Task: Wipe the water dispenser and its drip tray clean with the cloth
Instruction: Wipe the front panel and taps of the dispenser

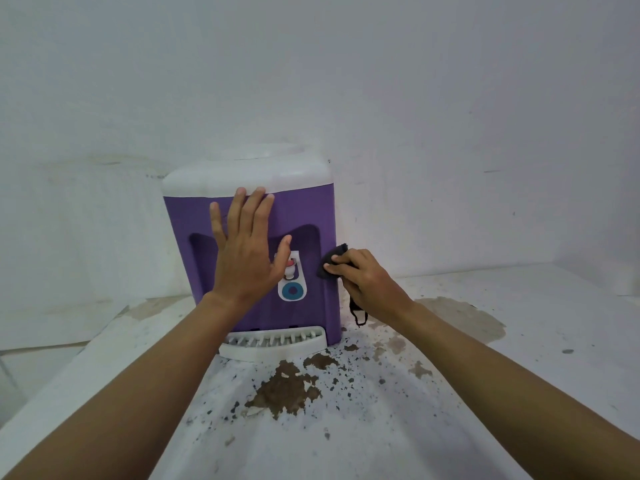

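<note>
A purple water dispenser (304, 216) with a white top stands on a white surface against the wall. Its white slotted drip tray (277, 344) juts out at the bottom front. My left hand (247, 251) lies flat with straight fingers on the dispenser's front, covering part of the tap recess. A white tap (291, 268) shows just right of that hand. My right hand (367, 282) grips a dark cloth (330, 261) and holds it against the dispenser's front right edge. A loop of the cloth hangs below that hand.
The white surface (485, 358) has peeled brown patches and dark specks in front of and right of the dispenser. A white wall (346, 81) rises close behind. On the left the surface ends at an edge with tiled floor (34, 358) below.
</note>
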